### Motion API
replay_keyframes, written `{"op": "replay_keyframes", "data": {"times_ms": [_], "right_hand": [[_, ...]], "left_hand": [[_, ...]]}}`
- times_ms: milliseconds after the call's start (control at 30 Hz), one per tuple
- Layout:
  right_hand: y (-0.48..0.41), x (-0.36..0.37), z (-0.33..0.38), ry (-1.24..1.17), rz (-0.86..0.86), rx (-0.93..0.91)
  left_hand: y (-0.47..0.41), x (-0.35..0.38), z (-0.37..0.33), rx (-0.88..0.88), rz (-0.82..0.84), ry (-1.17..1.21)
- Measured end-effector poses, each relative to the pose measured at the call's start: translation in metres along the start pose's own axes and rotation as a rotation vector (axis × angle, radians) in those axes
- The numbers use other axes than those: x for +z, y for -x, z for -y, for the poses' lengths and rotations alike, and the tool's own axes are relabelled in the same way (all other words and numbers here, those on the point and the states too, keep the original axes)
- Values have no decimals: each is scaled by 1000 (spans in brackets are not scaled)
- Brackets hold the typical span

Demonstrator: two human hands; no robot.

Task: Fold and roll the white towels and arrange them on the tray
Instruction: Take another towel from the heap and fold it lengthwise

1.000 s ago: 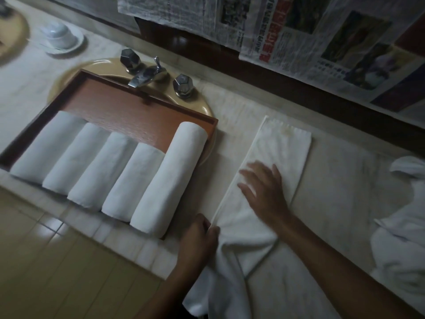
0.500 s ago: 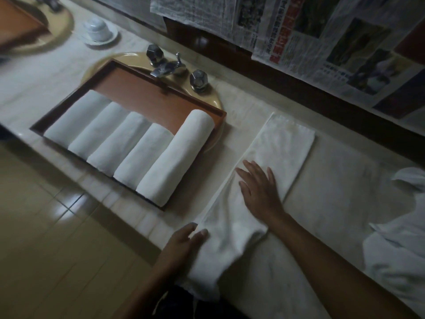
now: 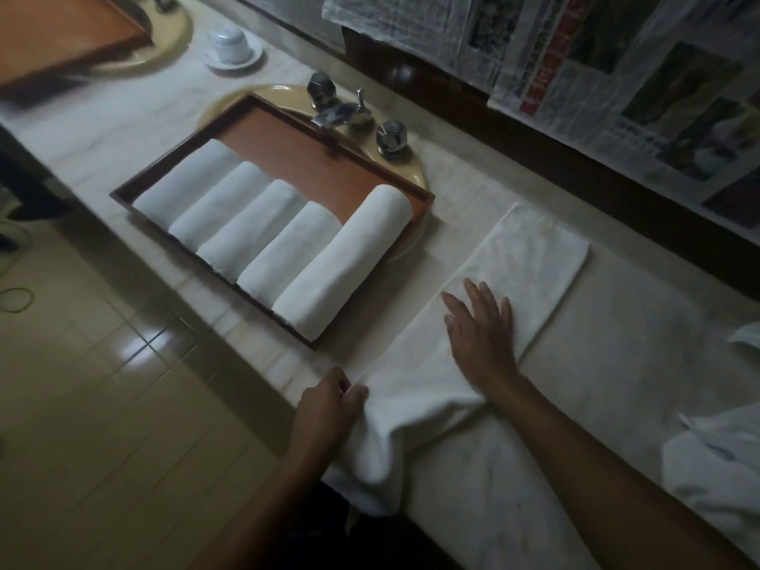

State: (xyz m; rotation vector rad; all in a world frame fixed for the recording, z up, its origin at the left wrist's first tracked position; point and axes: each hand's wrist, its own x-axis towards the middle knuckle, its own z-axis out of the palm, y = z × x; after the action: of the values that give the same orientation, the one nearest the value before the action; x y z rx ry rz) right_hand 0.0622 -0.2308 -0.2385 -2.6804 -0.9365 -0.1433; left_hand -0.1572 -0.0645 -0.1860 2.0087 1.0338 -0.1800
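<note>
Nearest to me, my left hand [image 3: 329,409] curls its fingers and thumb round the near left edge of the long white folded towel [image 3: 530,261], pinching it right at the front lip of the pale marble tabletop [image 3: 617,364]. The towel's near end is bunched and droops over that lip toward me. Down to my left lies the glossy beige tiled floor [image 3: 103,384].

A little farther in, my right hand [image 3: 481,335] lies flat on the middle of the towel, fingers straight and spread, pressing down and gripping nothing. Beyond my fingertips the towel runs on as a smooth flat strip, its far end squared off on the tabletop. At the right edge sits a loose heap of white cloth [image 3: 719,466], well apart from the strip.

Left of the strip, the brown wooden rectangular tray [image 3: 308,158] rests over a round beige sink basin [image 3: 224,106]. Five white rolled towels [image 3: 255,224] lie in it side by side, touching, along its near side; the rightmost roll is the longest. Behind the tray stands a chrome faucet with two faceted knobs [image 3: 337,113]. Farther left are a white cup on a saucer [image 3: 230,43] and a blurred second brown tray [image 3: 61,30]. Printed newspaper sheets [image 3: 617,76] hang on the far wall.
</note>
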Motion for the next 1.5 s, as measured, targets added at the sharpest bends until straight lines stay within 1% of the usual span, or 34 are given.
{"op": "replay_keyframes", "data": {"times_ms": [67,100,167,200,233,267,300,367,400,433,467,500,600,667,800,900,1000,1067,1233,1267,1333,1367,1433,1500], "right_hand": [[8,-5,15,-34,-4,-48],[15,-5,23,-38,35,-103],[27,-6,31,-21,218,-185],[29,-7,33,-19,314,-186],[28,-9,32,-31,375,-170],[25,-12,31,-53,402,-156],[21,-15,31,-76,413,-149],[17,-21,33,-112,418,-150],[17,-22,33,-132,416,-148],[19,-23,33,-147,413,-147],[20,-24,33,-154,408,-150],[22,-24,33,-157,404,-148],[23,-22,34,-156,394,-140],[26,-18,35,-153,384,-134],[29,-16,36,-161,363,-112],[30,-17,36,-152,357,-119],[31,-16,36,-153,358,-125],[31,-15,36,-136,342,-121],[43,-17,56,-62,244,-175],[46,-18,64,-63,281,-185],[51,-18,73,-66,430,-156],[51,-18,74,-63,472,-140],[49,-17,70,-64,473,-137],[48,-16,68,-68,476,-146]], "left_hand": [[-1,-3,1,4,4,-10],[-2,-3,4,4,7,-32],[-2,-6,1,56,45,-121],[1,-9,-4,107,90,-156],[5,-11,-12,165,158,-145],[9,-13,-21,189,255,-85],[12,-14,-28,163,377,13],[18,-16,-35,20,628,210],[19,-14,-32,-41,715,260],[23,-15,-29,-76,754,305],[27,-17,-23,-91,746,338],[31,-19,-16,-77,694,370],[38,-27,13,44,364,336],[41,-32,33,79,221,283],[44,-30,47,92,35,74],[40,-25,50,55,-61,79],[34,-15,56,-2,-79,89],[33,-10,56,-6,-101,78],[29,-10,52,-2,-115,21],[28,-10,53,1,-102,11],[25,-15,57,14,-28,11],[24,-21,60,23,44,19],[22,-38,66,46,237,16],[23,-59,78,52,409,-101]]}}
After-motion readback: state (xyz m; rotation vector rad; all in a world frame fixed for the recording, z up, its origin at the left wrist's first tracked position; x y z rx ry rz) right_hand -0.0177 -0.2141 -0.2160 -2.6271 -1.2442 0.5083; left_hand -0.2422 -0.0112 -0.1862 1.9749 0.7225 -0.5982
